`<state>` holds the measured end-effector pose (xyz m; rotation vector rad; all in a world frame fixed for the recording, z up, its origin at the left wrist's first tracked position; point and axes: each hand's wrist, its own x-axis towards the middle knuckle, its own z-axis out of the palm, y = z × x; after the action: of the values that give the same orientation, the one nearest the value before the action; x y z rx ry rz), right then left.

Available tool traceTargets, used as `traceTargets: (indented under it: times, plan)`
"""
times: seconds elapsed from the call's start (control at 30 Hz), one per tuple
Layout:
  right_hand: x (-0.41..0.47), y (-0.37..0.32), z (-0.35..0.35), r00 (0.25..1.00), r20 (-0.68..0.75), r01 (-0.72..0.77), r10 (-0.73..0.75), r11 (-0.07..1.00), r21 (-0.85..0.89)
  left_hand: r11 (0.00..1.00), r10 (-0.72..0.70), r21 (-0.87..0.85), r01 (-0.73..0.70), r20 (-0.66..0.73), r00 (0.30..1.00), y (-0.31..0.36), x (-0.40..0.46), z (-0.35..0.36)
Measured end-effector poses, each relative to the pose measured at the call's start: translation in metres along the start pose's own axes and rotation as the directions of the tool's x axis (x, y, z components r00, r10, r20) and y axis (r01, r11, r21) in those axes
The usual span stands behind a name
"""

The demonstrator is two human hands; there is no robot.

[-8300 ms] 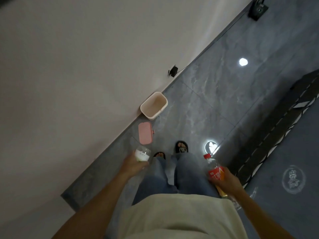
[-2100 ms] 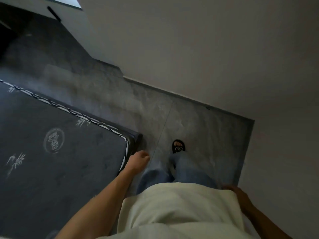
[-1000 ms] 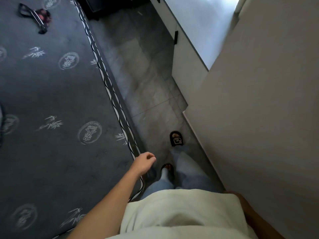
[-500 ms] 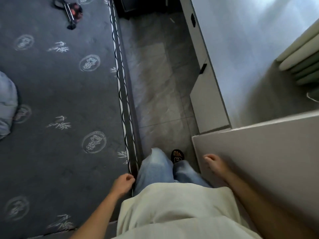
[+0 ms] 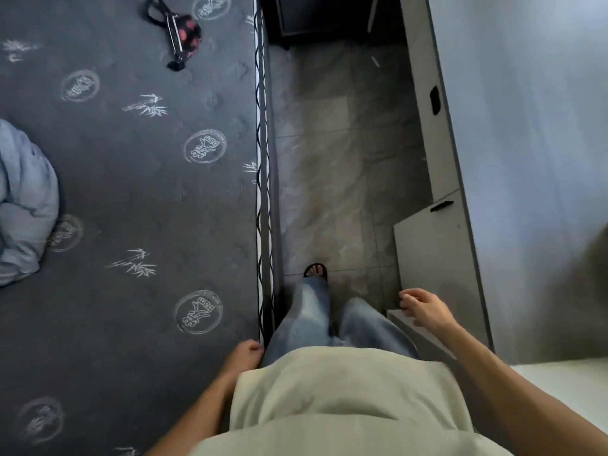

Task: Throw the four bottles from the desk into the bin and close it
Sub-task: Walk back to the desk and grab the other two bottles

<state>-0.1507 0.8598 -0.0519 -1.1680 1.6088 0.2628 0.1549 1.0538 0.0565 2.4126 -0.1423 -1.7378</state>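
Note:
No bottle and no bin are in view. My left hand (image 5: 245,355) hangs by my hip at the edge of the dark mattress, its fingers curled in with nothing in them. My right hand (image 5: 424,307) is out in front at waist height over the corner of a pale cabinet, fingers loosely apart and holding nothing. My legs in blue jeans and one sandalled foot (image 5: 315,270) stand on the grey tiled floor between the bed and the cabinets.
A dark mattress (image 5: 131,209) with printed emblems fills the left; on it lie a black and red bag (image 5: 179,36) and a bunched blue blanket (image 5: 23,205). Grey cabinets (image 5: 434,251) with black handles line the right. A narrow tiled aisle (image 5: 332,166) runs ahead to dark furniture.
Both hands held bottles by the open bin 8 s ago; now they hold nothing. I have turned away and moved up the aisle; the right hand swung forward, the left dropped back.

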Motion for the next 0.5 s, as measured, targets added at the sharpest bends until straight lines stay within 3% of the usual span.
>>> traceTargets:
  times: [0.07, 0.3, 0.5]
  plan:
    - [0.004, -0.003, -0.005, 0.998, -0.007, -0.055, 0.055, 0.998, 0.009, 0.994, 0.005, 0.112, -0.008, 0.022, 1.000, 0.031, 0.021, -0.012]
    - [0.020, -0.006, -0.035, 0.972, 0.029, -0.234, 0.235, 0.972, -0.019, 0.941, 0.241, 0.236, -0.244, 0.045, 0.970, 0.196, 0.091, -0.030]
    - [0.082, -0.043, -0.074, 0.927, 0.114, -0.343, 0.356, 0.932, -0.118, 0.892, 0.307, 0.327, -0.312, 0.068, 0.949, 0.301, 0.150, -0.039]
